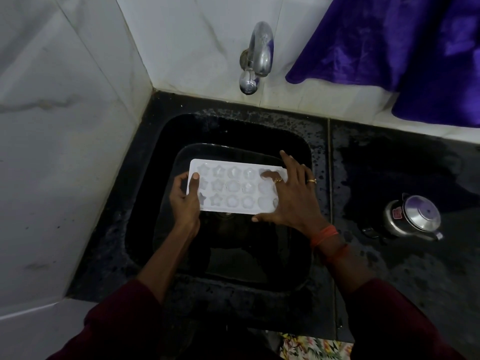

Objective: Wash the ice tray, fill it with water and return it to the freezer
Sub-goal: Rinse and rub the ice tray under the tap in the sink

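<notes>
A white ice tray (233, 189) with star and round moulds is held level over the black sink (298, 255). My left hand (185, 201) grips its left end, thumb on top. Over the tray's right end lies my right hand (291, 197), fingers spread, with fingertips in the moulds there. A chrome tap (258, 55) sticks out of the white tiled wall above the sink; no water runs from it.
Wet black counter (389, 165) surrounds the sink. A small steel kettle (413, 216) stands on the counter at the right. A purple cloth (405, 48) hangs at the top right. White tiled walls close the left side and the back.
</notes>
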Demonstrator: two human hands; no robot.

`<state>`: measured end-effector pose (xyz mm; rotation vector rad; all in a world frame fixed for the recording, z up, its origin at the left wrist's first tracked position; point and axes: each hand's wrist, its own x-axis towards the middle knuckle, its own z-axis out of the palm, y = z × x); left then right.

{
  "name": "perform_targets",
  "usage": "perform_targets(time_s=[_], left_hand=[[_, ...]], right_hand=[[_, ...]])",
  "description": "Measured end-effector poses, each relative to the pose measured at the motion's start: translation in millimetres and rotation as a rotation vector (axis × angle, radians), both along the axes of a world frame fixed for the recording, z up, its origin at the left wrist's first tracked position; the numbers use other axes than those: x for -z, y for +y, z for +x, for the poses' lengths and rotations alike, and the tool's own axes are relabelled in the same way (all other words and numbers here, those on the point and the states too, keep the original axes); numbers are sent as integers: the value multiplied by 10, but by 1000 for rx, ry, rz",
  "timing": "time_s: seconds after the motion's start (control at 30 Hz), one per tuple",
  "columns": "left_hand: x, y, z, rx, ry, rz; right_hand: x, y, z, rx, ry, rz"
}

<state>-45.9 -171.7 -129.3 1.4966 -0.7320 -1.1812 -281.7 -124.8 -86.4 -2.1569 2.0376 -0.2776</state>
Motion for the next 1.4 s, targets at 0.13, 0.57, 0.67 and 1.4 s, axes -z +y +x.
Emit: perform_targets(time_s=[0.13, 0.57, 0.67, 1.4], left_hand=[[-9, 16, -21, 17, -4, -3], [-23, -38, -41, 31, 7, 7], [-1, -35, -14, 22, 37, 31], [-28, 48, -67, 26, 40, 51]], right_hand=[[-4, -30, 3, -17, 65, 57], [-55, -46, -14, -1, 77, 56], [-49, -42, -25, 3, -6, 80], [12, -74, 185, -151, 234, -17]])
